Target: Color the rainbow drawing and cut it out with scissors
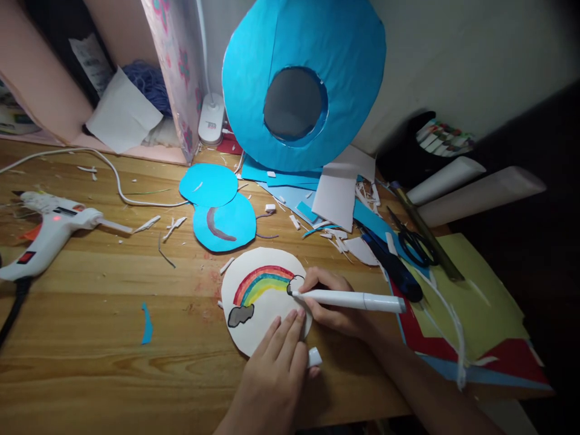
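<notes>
A round white paper disc (263, 320) lies on the desk, bearing a drawn rainbow (263, 281) with a grey cloud at its left end and a partly filled cloud at its right. My right hand (333, 302) grips a white marker (353, 298), its tip on the right cloud. My left hand (281, 362) presses its stretched fingers on the disc's lower part, while a white marker cap (314, 356) is held between its thumb and the side of the hand. Just beyond the disc sit two overlapping blue paper ovals (212, 181), the nearer one with a dark curved stroke.
A glue gun (58, 226) with a red light lies left. At the back stands a big blue ring (353, 78). Paper scraps (335, 193), scissors (417, 244), a blue-handled tool (394, 266) and coloured sheets (475, 290) crowd the right, below a marker holder (439, 139).
</notes>
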A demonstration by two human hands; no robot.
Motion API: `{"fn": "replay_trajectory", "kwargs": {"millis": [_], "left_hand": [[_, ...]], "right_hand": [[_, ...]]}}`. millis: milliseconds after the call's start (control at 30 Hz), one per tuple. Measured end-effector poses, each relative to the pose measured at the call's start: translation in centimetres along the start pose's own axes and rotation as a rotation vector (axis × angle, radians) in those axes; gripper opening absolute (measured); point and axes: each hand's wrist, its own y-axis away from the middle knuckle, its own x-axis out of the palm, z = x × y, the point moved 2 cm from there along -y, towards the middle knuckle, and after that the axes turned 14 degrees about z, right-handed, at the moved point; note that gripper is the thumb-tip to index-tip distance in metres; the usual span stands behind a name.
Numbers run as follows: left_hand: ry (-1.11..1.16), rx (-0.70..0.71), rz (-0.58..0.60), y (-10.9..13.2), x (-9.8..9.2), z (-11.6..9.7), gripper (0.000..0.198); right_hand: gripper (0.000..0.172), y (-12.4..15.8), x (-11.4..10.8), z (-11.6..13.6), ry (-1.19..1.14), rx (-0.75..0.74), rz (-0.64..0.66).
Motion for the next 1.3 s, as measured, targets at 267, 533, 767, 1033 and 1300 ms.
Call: {"fn": "replay_trajectory", "kwargs": {"millis": [267,533,767,1033,1300], "left_hand": [[-0.082,0.044,-0.047,-0.12,0.56,0.39,0.035],[-0.121,0.048,-0.068,-0.18,0.48,0.46,0.041],[-0.095,0.039,-0.081,-0.06,0.84,0.65,0.038],[-0.125,0.046,-0.072,0.05,0.61,0.49,0.037],[-0.091,0.039,-0.04,0.1,0.88,0.44,0.034]], "right_hand": [[0.009,-0.12,-0.18,0.47,0.048,-0.005,-0.036],[0.01,-0.17,-0.15,0.04,0.066,0.007,-0.088],[0.009,-0.31,-0.16,0.21,0.056,0.026,-0.107],[0.009,-0.36,-0.09,0.09,0.014,0.032,-0.112],[0.01,-0.23,0.11,-0.29,0.047,0.025,-0.115]]}}
